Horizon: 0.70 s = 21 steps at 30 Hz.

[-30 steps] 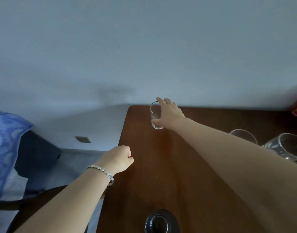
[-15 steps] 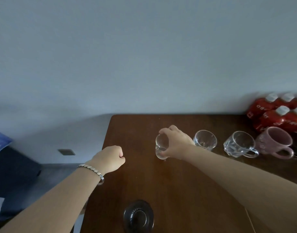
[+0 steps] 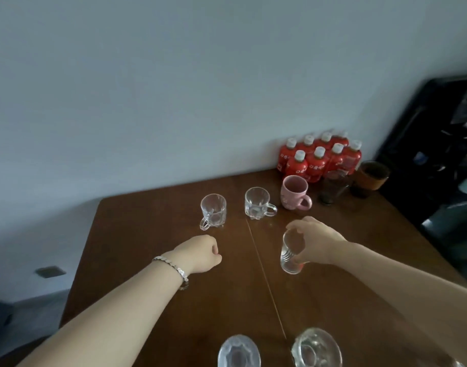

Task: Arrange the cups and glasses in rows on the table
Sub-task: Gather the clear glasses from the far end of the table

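Observation:
My right hand (image 3: 315, 241) grips a small clear tumbler (image 3: 290, 254) from above and the side, over the middle of the brown table (image 3: 137, 234). My left hand (image 3: 200, 254) is a closed fist holding nothing, resting left of the table's seam, with a silver bracelet on the wrist. Behind them stand two clear glass mugs (image 3: 213, 211) (image 3: 257, 202), a pink mug (image 3: 294, 192), a dark glass (image 3: 331, 190) and a brown cup (image 3: 371, 178). Two clear glasses (image 3: 239, 352) (image 3: 317, 348) sit at the near edge.
A pack of red bottles (image 3: 319, 157) with white caps stands against the wall at the back right. A dark piece of furniture (image 3: 438, 154) is to the right of the table. The table's left edge drops to the floor.
My right hand has carried the tumbler from the far left corner toward the middle right of the table. The view has swung right, showing more cups. My left fist stayed put.

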Motion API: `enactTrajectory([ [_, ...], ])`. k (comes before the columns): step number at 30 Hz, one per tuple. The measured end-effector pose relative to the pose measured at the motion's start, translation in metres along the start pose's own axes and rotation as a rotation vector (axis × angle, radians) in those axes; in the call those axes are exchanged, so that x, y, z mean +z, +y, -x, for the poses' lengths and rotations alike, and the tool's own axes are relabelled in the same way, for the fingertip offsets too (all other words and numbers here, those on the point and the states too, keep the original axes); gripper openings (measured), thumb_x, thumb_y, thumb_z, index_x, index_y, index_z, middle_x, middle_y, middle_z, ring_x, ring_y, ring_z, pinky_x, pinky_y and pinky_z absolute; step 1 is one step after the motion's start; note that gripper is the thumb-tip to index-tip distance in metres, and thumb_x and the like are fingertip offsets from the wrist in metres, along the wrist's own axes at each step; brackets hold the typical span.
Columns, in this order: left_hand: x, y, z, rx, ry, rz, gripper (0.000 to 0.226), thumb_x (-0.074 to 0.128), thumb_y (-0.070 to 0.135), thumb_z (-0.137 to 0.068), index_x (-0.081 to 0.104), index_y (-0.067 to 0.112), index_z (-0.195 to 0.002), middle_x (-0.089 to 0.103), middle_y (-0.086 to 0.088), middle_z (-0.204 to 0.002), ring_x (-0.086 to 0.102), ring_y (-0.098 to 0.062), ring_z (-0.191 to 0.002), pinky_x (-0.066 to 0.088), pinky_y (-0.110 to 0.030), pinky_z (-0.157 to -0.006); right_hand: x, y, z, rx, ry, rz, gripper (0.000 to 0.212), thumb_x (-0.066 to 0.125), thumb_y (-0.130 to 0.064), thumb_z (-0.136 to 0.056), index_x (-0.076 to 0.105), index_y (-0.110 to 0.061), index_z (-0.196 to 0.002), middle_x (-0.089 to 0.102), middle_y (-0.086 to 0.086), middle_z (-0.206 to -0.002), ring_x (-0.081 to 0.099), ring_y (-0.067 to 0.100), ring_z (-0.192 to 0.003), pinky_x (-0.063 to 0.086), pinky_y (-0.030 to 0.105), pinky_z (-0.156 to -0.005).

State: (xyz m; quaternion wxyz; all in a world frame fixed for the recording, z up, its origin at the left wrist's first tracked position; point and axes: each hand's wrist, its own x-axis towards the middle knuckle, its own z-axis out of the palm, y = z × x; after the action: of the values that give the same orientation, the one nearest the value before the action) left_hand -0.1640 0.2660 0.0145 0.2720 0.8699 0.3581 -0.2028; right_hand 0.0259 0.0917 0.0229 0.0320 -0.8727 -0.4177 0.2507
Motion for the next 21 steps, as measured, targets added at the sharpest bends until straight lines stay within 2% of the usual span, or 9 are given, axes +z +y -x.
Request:
enactTrajectory([
  [6, 0.049, 0.119, -0.015, 0.004, -0.027, 0.01, 0.011, 0.049, 0.03, -0.091, 0.056, 0.022, -0.09, 0.064, -0.001, -0.107, 0.061, -0.02, -0.1, 0.05, -0.035, -0.091, -0.031, 0.132, 0.014, 0.063, 0.012, 0.009, 0.076, 0.076, -0.034, -0.07, 0.041, -0.032, -0.137, 0.046, -0.004, -0.123, 0.057, 0.016, -0.108, 0.054, 0.031, -0.086],
  [10, 0.077, 0.189, -0.029, -0.045, -0.02, 0.087, 0.015, 0.049, 0.028, -0.093, 0.06, 0.017, -0.092, 0.064, -0.002, -0.1, 0.059, -0.018, -0.09, 0.046, -0.03, -0.08, -0.051, 0.215, 0.009, 0.077, 0.017, 0.042, 0.075, 0.073, -0.039, -0.072, 0.039, -0.032, -0.139, 0.045, -0.005, -0.125, 0.057, 0.017, -0.109, 0.053, 0.029, -0.085],
  [15, 0.093, 0.24, -0.047, -0.129, 0.009, 0.095, 0.02, 0.051, 0.031, -0.092, 0.064, 0.016, -0.098, 0.067, -0.002, -0.105, 0.063, -0.019, -0.099, 0.049, -0.031, -0.088, -0.073, 0.29, -0.008, 0.093, 0.035, 0.057, 0.074, 0.073, -0.041, -0.072, 0.04, -0.032, -0.138, 0.046, -0.003, -0.125, 0.057, 0.019, -0.106, 0.054, 0.03, -0.083],
  [17, 0.097, 0.251, -0.055, -0.156, 0.008, 0.076, 0.018, 0.051, 0.03, -0.092, 0.063, 0.016, -0.092, 0.068, -0.005, -0.099, 0.063, -0.02, -0.093, 0.048, -0.031, -0.085, -0.081, 0.309, -0.022, 0.097, 0.065, 0.059, 0.074, 0.073, -0.041, -0.072, 0.041, -0.03, -0.138, 0.047, -0.001, -0.125, 0.057, 0.019, -0.106, 0.055, 0.032, -0.082],
  [19, 0.1, 0.259, -0.06, -0.165, 0.018, 0.046, 0.015, 0.05, 0.029, -0.092, 0.056, 0.019, -0.082, 0.06, -0.004, -0.085, 0.056, -0.019, -0.079, 0.044, -0.028, -0.077, -0.087, 0.322, -0.038, 0.096, 0.088, 0.039, 0.073, 0.073, -0.04, -0.072, 0.041, -0.028, -0.138, 0.048, 0.001, -0.125, 0.058, 0.02, -0.105, 0.056, 0.034, -0.08],
  [21, 0.104, 0.264, -0.064, -0.183, 0.021, 0.031, 0.015, 0.05, 0.029, -0.092, 0.053, 0.02, -0.08, 0.055, -0.002, -0.081, 0.051, -0.017, -0.075, 0.043, -0.029, -0.074, -0.091, 0.331, -0.055, 0.095, 0.096, 0.024, 0.075, 0.073, -0.038, -0.072, 0.04, -0.025, -0.139, 0.048, 0.003, -0.126, 0.058, 0.022, -0.105, 0.055, 0.033, -0.078],
])
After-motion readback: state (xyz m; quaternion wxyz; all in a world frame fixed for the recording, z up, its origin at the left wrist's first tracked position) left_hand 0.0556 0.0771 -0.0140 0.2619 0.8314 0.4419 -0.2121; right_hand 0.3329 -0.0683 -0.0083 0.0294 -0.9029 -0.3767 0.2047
